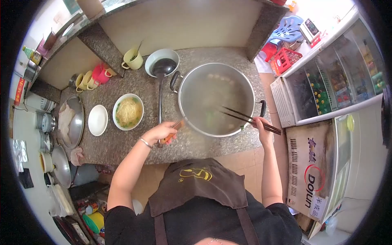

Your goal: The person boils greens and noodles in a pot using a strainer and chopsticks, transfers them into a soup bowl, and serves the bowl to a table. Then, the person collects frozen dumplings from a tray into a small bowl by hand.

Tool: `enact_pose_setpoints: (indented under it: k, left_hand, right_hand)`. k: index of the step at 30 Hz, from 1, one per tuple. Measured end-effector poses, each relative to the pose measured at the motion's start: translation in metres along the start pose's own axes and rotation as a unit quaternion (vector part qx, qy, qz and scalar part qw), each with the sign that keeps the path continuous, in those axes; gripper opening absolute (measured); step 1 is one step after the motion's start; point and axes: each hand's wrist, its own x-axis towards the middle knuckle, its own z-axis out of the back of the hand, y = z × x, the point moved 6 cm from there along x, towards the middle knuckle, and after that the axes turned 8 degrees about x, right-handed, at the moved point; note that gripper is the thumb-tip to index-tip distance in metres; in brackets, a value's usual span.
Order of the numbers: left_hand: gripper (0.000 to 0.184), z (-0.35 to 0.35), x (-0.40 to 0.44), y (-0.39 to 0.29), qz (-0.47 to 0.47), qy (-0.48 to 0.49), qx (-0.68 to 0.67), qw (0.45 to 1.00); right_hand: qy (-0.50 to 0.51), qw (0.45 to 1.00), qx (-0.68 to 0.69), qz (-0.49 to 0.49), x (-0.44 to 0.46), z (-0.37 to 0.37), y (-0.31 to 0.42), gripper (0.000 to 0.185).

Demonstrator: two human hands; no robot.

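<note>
White bowl [98,120] and, beside it, noodle bowl [128,129] stand on a speckled stone counter [102,147], left of a dark ladle [160,94] resting in a pale bowl [163,52]. The left hand [161,132] is curled around a wooden handle [178,124], whose long axis slants from near the person up and right to the pot's near-left rim; what it carries beyond cannot be made out. Cloudy liquid [204,102] fills the wide metal pot [245,90], hazed by steam. Over its right half reach long dark chopsticks [237,115], pinched in the fingers of the right hand [262,123]: tips left and slightly away from the person, butt ends right and nearer, beyond the rim. Good handling calls for a light grip, slow sweeps with tips slightly parted, knuckles clear of hot metal, and a steady left hand. Whether the tips are submerged is unclear.
</note>
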Motion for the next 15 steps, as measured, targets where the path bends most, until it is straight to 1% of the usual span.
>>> enact_pose_setpoints:
  k: [1, 2, 3, 4, 5, 6, 7, 8, 9, 10, 11, 12, 13, 14, 15]
  left_hand:
    - [0.019, 0.0, 0.001, 0.006, -0.001, 0.003, 0.005, 1.0]
    - [0.02, 0.0, 0.001, 0.011, -0.008, -0.008, -0.033, 0.999]
    - [0.02, -0.001, 0.0, 0.015, -0.015, -0.017, -0.072, 0.997]
    - [0.025, -0.004, -0.003, 0.016, -0.017, -0.011, -0.123, 0.992]
    - [0.025, -0.007, -0.002, 0.017, -0.016, -0.007, -0.119, 0.993]
    - [0.027, -0.007, -0.001, 0.018, -0.021, -0.027, -0.088, 0.996]
    - [0.029, -0.006, 0.0, 0.016, -0.027, -0.046, -0.056, 0.997]
    - [0.035, -0.008, -0.003, 0.01, -0.027, -0.059, -0.04, 0.997]
    - [0.035, -0.012, -0.006, 0.002, -0.024, -0.054, -0.038, 0.998]
    - [0.042, -0.012, -0.008, -0.009, -0.017, -0.062, 0.034, 0.997]
    - [0.05, -0.013, -0.011, -0.022, -0.011, -0.07, 0.106, 0.992]
    - [0.051, -0.016, -0.014, -0.036, -0.011, -0.072, 0.169, 0.983]
    - [0.051, -0.02, -0.016, -0.049, -0.011, -0.071, 0.17, 0.983]
    - [0.048, -0.028, -0.017, -0.064, -0.027, -0.061, 0.245, 0.967]
    - [0.045, -0.034, -0.015, -0.075, -0.043, -0.05, 0.319, 0.945]
  right_hand:
    - [0.009, 1.0, -0.006, -0.012, -0.002, 0.005, 0.0, 0.028]
    - [0.022, 0.999, 0.004, -0.028, -0.004, 0.008, 0.001, 0.028]
    - [0.017, 0.999, 0.005, -0.028, -0.006, 0.011, 0.006, 0.028]
    - [-0.002, 0.999, 0.021, -0.04, -0.009, 0.014, 0.01, 0.027]
    - [-0.019, 0.998, 0.036, -0.052, -0.011, 0.018, 0.011, 0.026]
    - [-0.037, 0.998, 0.044, -0.033, -0.011, 0.025, 0.005, 0.024]
    - [-0.042, 0.998, 0.044, -0.034, -0.011, 0.028, 0.01, 0.024]
    - [-0.057, 0.997, 0.035, -0.022, -0.014, 0.031, 0.021, 0.024]
    - [-0.072, 0.997, 0.025, -0.012, -0.016, 0.034, 0.027, 0.023]
    - [-0.082, 0.996, 0.007, -0.021, -0.018, 0.036, 0.024, 0.019]
    - [-0.066, 0.994, -0.083, -0.013, -0.018, 0.034, 0.024, 0.017]
    - [-0.057, 0.986, -0.155, 0.012, -0.021, 0.032, 0.03, 0.016]
    - [-0.046, 0.972, -0.227, 0.039, -0.024, 0.02, 0.045, 0.015]
    - [-0.053, 0.954, -0.279, 0.094, -0.026, 0.011, 0.054, 0.013]
    - [-0.05, 0.948, -0.293, 0.11, -0.027, 0.004, 0.064, 0.014]
